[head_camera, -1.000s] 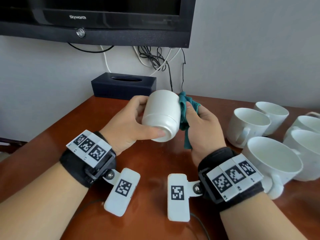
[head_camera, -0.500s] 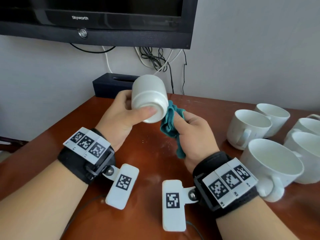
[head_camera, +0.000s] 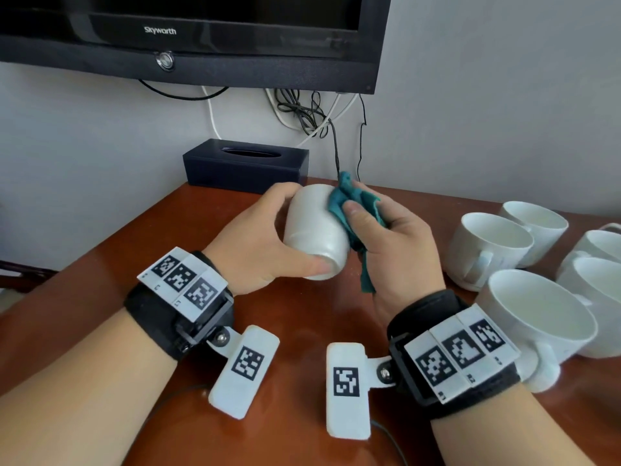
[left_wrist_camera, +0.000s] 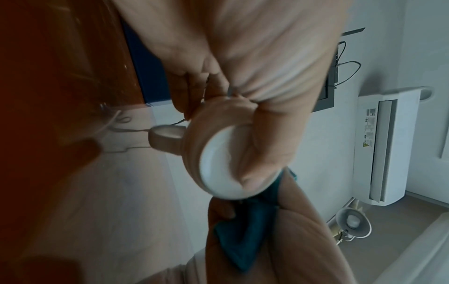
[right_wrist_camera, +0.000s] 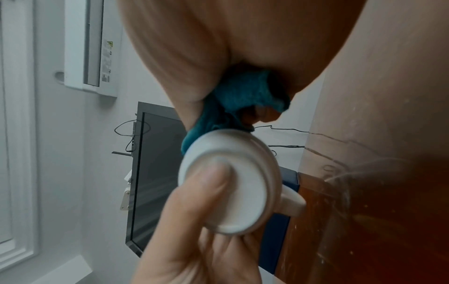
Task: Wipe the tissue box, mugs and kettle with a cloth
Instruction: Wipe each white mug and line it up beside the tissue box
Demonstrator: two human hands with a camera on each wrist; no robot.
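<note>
Lowered since the earlier frame, your mug (head_camera: 314, 230) lies sideways above the table (head_camera: 208, 223). Your left hand (head_camera: 258, 243) clamps base and rim; your right hand (head_camera: 400, 250) presses the bunched cloth (head_camera: 353, 203) against it. Glazed, slippery, breakable: keep that end-to-end hold.

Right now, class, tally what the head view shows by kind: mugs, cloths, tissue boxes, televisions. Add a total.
white mugs: 6 (1 held, 5 standing on the table)
teal cloth: 1
dark blue tissue box: 1
television: 1
Total: 9
</note>
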